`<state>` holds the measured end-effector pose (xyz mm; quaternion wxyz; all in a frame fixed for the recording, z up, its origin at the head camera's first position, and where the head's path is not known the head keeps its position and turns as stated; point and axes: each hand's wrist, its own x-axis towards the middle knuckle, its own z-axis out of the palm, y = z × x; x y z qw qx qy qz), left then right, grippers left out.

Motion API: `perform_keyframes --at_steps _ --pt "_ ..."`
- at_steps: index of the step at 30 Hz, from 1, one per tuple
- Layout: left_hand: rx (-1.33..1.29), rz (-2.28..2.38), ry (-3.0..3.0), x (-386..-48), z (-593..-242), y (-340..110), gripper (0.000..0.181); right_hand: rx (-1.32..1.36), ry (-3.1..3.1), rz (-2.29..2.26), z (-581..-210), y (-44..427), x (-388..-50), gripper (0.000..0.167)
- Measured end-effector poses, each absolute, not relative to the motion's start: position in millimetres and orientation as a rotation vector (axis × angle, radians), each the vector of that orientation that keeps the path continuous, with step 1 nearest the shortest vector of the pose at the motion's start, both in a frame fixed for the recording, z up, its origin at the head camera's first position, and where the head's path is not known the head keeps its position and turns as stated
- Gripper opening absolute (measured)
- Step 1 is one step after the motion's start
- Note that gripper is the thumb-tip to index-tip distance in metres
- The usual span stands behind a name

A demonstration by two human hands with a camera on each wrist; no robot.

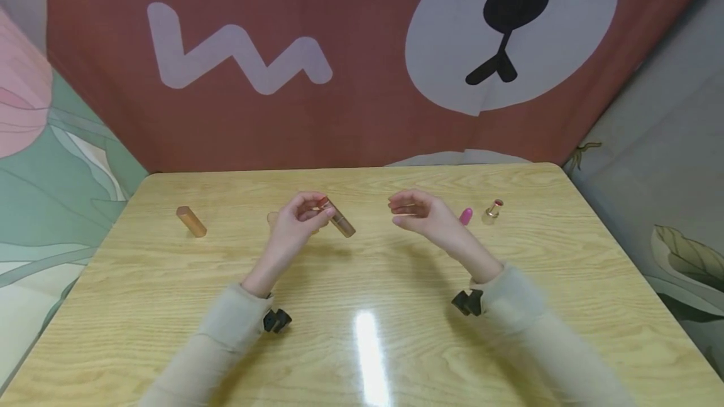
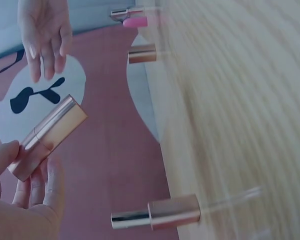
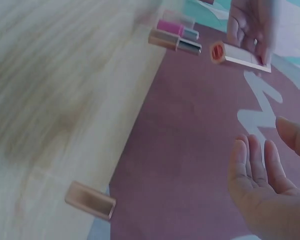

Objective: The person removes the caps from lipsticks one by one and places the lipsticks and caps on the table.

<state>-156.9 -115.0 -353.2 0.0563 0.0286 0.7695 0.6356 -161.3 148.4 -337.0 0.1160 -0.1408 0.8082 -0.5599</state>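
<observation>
My left hand pinches a rose-gold tube by its upper end between thumb and fingers, above the table. In the left wrist view the same tube leans across the fingertips of the left hand, a seam round its middle. To the right, my right hand is raised with bent fingers apart from the thumb, holding nothing. The right wrist view shows that hand empty, while the tube in the other hand has a red patch on its near end.
An orange-gold tube stands at the table's left. Partly behind the left hand is a pale tube. Right of the right hand are a pink piece and a small lipstick with a red top. A printed cloth hangs behind the table.
</observation>
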Motion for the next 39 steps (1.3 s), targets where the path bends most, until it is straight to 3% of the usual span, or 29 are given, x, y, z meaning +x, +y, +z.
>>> perform_keyframes --at_steps 23,39 --pt "0.255 1.924 2.205 -152 -358 -84 0.038 -0.448 2.299 -1.56 -358 117 -157 0.043" --pt "0.324 1.978 2.128 -151 -355 -79 0.037 -0.433 2.333 -1.537 -358 113 -152 0.036"
